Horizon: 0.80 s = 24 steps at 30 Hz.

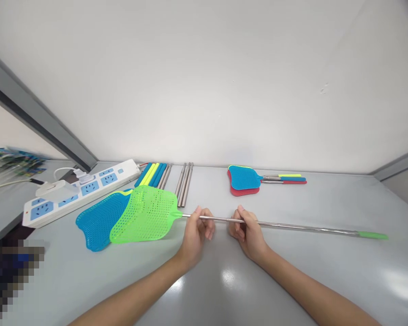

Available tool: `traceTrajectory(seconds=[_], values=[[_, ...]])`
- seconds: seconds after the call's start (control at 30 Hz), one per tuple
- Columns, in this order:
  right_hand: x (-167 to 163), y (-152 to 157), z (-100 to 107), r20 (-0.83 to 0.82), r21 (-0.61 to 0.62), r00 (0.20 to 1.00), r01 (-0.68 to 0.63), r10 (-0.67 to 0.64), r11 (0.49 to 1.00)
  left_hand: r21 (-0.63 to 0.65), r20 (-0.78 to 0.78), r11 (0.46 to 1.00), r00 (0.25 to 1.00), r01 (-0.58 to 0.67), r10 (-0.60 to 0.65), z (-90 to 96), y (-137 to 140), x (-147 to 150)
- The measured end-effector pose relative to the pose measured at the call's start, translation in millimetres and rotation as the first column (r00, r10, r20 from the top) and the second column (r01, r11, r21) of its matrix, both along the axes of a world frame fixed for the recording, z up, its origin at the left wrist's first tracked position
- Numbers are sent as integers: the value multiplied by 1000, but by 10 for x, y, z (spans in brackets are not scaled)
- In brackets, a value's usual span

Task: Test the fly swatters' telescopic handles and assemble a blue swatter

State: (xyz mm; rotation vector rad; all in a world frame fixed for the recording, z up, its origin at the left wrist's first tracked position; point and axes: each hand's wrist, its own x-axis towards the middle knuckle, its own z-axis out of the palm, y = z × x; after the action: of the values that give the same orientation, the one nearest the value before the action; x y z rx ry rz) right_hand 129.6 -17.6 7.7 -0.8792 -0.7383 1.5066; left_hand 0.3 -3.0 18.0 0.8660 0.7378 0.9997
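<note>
Your forearms (156,285) lie nearest. Your left hand (196,233) and right hand (248,231) pinch the shaft (270,223) of the green swatter (146,216) between thumb and fingers, mid-worktop (333,203), spaced apart apparently to steady its length. Beyond, short-shafted swatters (245,178) lie stacked near the worktop's back edge, presumably saving room.

Plain off-white wall panel (204,81) across the back, w/ a few sm. chipped marks (323,88) on R. Slanting grey frame bar (27,102) on L; slimmer grey strip (403,159) far R. Smooth grey tabletop (204,292) meets wall; glossy, w/ white light reflections (228,278) nr front & lower R. Add'l grey surface (3,208) past L bar, partly seen.
</note>
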Motion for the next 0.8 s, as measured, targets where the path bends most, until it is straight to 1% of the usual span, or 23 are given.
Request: traceTrajectory(seconds=[0.07, 0.1, 0.13, 0.27, 0.37, 0.47, 0.57, 0.67, 0.73, 0.8], values=[[1, 1, -7, -23, 6, 1000, -3, 3, 1000, -20, 29, 982, 982, -186, 186, 12, 14, -11], [1, 1, -9, -24, 8, 1000, -1, 1, 1000, -32, 38, 966, 965, -257, 259, 15, 22, -16], [2, 0, -12, -21, 9, 1000, 0, 1, 1000, -40, 44, 953, 952, -300, 302, 15, 28, -19], [10, -2, -14, -12, -2, 1000, -26, 26, 1000, -21, 27, 946, 946, -323, 324, 10, 27, -19], [19, 2, -11, -12, -13, 997, -71, 70, 997, 19, 0, 909, 909, -417, 417, 19, 5, -11], [25, 4, -10, -15, -7, 995, -102, 102, 995, 28, 73, 887, 886, -462, 459, 37, -8, -14], [27, 4, -16, -30, -3, 996, -86, 86, 996, 4, 186, 889, 874, -457, 449, 42, 3, -35], [26, 1, -22, -54, -6, 998, -43, 42, 999, -46, 248, 893, 860, -449, 445, 33, 36, -60], [25, -2, -26, -48, -5, 999, -18, 17, 1000, -96, 278, 883, 839, -460, 468, 26, 65, -72], [24, -4, -30, -36, 0, 999, -2, 2, 1000, -135, 298, 859, 806, -495, 511, 19, 92, -75]])
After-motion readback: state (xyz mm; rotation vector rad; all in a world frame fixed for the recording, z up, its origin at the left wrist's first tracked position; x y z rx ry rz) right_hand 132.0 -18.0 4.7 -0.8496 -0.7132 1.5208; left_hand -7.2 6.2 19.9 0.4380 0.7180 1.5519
